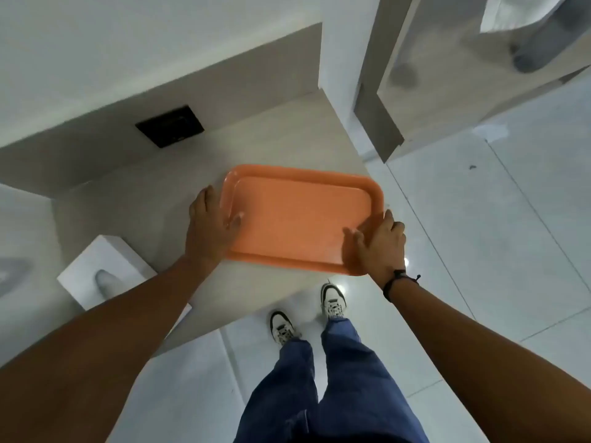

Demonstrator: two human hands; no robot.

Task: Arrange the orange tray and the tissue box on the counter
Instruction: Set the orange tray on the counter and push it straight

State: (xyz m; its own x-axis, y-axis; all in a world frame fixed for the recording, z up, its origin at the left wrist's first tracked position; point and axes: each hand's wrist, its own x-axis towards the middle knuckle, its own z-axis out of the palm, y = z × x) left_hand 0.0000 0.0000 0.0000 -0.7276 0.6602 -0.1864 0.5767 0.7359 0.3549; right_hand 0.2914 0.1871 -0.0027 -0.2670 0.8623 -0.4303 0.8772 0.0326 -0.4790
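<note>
An empty orange tray [297,215] lies flat on the beige counter [281,135], its near right corner reaching over the counter's edge. My left hand [211,228] grips the tray's left rim, thumb inside. My right hand [380,244] grips its near right corner, thumb on the tray floor. A white tissue box [96,266] with a tissue poking from its top stands on the counter to the left, partly hidden by my left forearm.
A black square plate [169,126] sits on the wall panel behind the counter. A white pillar [345,59] and a partition stand at the right end. Glossy floor tiles [479,235] spread to the right; my shoes and jeans are below.
</note>
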